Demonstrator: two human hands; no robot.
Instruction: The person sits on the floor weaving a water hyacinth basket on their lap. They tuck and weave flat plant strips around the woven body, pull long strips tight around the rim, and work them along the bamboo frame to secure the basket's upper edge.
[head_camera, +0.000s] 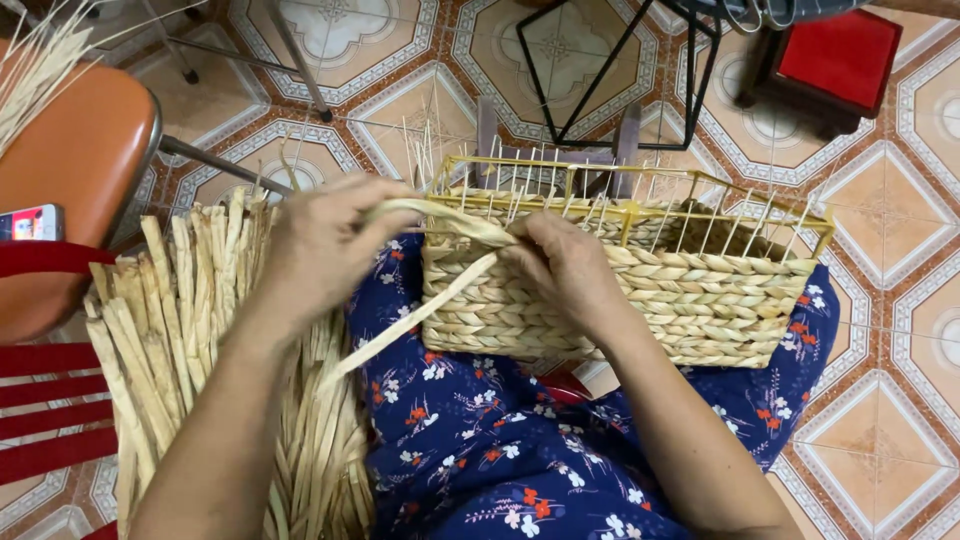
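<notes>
Roughly: patterned tile floor (880, 440), then navy floral-print fabric lap (480, 450) carrying the half-woven rectangular basket of pale braided straw on a yellow wire frame (690, 300). Bundle of flat dried straw strips (180, 320) lies at the left. Woven rows cover most of the wall; bare wire uprights (700, 215) at the top look unfilled. Left hand (320, 250) pinches the loose pale straw strand (430, 210); right hand (565, 265) presses it against the rim, both grips clenched on it.

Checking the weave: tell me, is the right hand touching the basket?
Touching. The head view shows the right hand pressing its fingers onto the woven basket at its top edge.
</notes>
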